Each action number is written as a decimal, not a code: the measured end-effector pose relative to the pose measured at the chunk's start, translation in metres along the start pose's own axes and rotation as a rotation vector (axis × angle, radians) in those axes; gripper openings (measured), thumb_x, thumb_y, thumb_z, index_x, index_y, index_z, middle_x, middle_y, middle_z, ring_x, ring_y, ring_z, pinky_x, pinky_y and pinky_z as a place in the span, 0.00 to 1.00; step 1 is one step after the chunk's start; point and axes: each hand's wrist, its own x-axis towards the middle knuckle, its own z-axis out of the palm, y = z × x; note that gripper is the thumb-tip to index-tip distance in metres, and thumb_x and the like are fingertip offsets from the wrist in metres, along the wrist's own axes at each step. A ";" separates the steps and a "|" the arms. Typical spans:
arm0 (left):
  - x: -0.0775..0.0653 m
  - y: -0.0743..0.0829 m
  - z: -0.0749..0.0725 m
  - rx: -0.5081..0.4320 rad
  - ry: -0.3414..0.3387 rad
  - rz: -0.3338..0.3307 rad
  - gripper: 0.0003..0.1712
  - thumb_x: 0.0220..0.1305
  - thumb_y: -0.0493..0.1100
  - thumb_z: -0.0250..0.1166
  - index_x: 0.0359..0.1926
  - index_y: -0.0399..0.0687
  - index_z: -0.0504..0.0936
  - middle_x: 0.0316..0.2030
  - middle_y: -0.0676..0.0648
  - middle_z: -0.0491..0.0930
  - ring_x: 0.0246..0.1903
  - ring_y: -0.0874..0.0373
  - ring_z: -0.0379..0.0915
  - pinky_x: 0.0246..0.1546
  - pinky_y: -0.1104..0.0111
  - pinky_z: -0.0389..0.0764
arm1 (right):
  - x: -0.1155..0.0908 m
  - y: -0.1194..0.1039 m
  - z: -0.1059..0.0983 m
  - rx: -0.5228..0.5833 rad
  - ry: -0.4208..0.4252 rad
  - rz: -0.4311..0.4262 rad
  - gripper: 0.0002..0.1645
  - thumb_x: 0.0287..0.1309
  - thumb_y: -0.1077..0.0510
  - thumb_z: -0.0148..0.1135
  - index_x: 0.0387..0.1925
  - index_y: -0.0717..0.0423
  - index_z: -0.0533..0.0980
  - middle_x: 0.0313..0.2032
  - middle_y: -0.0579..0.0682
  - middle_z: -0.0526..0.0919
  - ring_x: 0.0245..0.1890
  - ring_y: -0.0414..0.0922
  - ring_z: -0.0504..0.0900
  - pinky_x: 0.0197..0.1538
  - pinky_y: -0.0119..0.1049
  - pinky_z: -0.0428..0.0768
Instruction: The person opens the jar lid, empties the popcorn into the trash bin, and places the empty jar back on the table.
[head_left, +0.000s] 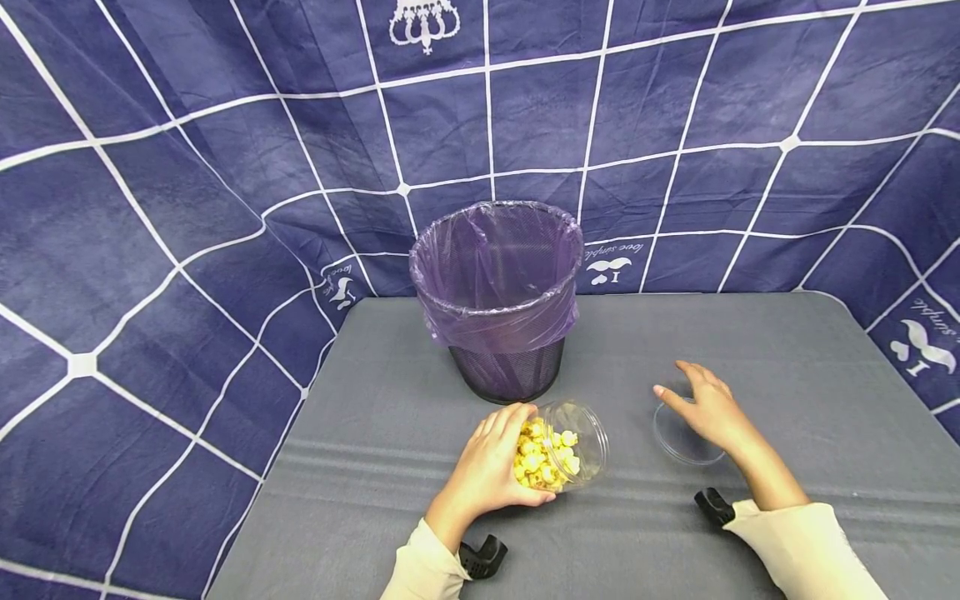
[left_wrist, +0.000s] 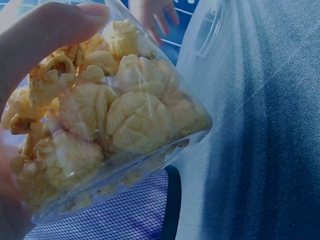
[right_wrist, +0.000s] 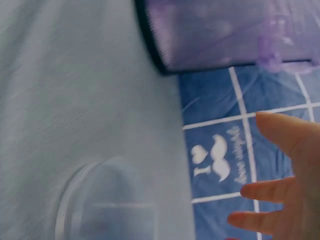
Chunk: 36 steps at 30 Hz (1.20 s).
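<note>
My left hand [head_left: 487,462] grips a clear plastic jar [head_left: 588,433] partly filled with yellow popcorn [head_left: 542,462]. The jar is tipped, its uncovered mouth facing right. The left wrist view shows the thumb [left_wrist: 65,27] across the jar and the popcorn [left_wrist: 135,120] through its wall. My right hand [head_left: 708,412] hovers with spread fingers over a round clear lid [head_left: 678,450] on the table, covering part of it in the head view. In the right wrist view the hand [right_wrist: 300,175] holds nothing and is apart from the lid [right_wrist: 115,210].
A black mesh trash bin [head_left: 510,371] lined with a purple plastic bag [head_left: 495,325] stands just beyond the jar, near the table's back edge. Grey cloth covers the table [head_left: 360,467]. Blue fabric [head_left: 540,108] with white grid lines hangs behind and at both sides.
</note>
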 end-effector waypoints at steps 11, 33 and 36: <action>0.000 -0.001 -0.001 -0.004 -0.011 -0.019 0.59 0.21 0.65 0.73 0.57 0.43 0.63 0.53 0.46 0.66 0.54 0.54 0.62 0.52 0.62 0.66 | 0.022 -0.039 -0.027 0.399 0.013 -0.051 0.35 0.64 0.46 0.44 0.62 0.68 0.56 0.58 0.68 0.63 0.56 0.62 0.63 0.53 0.55 0.64; -0.002 0.000 0.000 -0.027 -0.008 -0.046 0.59 0.21 0.66 0.73 0.57 0.44 0.63 0.53 0.46 0.67 0.55 0.55 0.61 0.53 0.61 0.66 | 0.078 -0.120 -0.066 0.785 -0.079 -0.140 0.33 0.65 0.50 0.43 0.63 0.68 0.56 0.59 0.65 0.63 0.55 0.49 0.66 0.54 0.37 0.69; -0.002 -0.001 0.000 -0.030 -0.013 -0.053 0.59 0.21 0.66 0.73 0.57 0.44 0.63 0.53 0.46 0.67 0.55 0.55 0.61 0.53 0.62 0.65 | 0.087 -0.127 -0.066 0.825 -0.106 -0.133 0.33 0.65 0.50 0.43 0.63 0.70 0.54 0.59 0.66 0.62 0.57 0.53 0.65 0.56 0.40 0.67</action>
